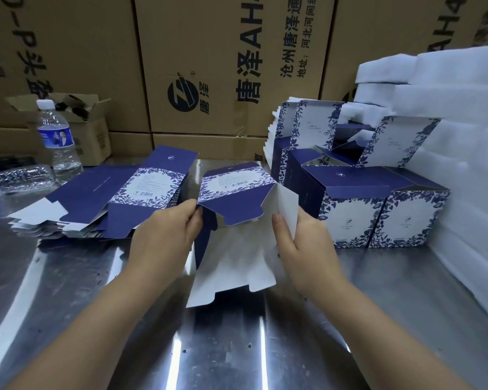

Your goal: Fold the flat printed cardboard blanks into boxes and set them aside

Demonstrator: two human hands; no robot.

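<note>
blue-and-white printed card, one blank (pixel 231 209) partly opened, is held up off the steel bench (pixel 96 305) between both hands, probably so its flaps hang free to be turned in. the left hand (pixel 164 237) pinches the blank's left edge with thumb and fingers closed on it, while the right hand (pixel 299 243) grips the white inner panel on the right side, fingers wrapped behind it; holding the two sides apart looks meant to square the tube before the dark blue end flap is tucked. a white flap hangs down toward the person, not yet folded. to the left lies one fanned stack of flat blanks (pixel 102 204), too many to count, kept within reach of the left hand. to the right, finished boxes (pixel 378 212) stand together, at least four in view with two clear in the front row, lids standing open further back, parked beside white foam sheets (pixel 448 142). one water bottle (pixel 58 139) stands at the far left near some clear plastic trays (pixel 20 178). brown shipping cartons (pixel 209 66) wall off the back.
</note>
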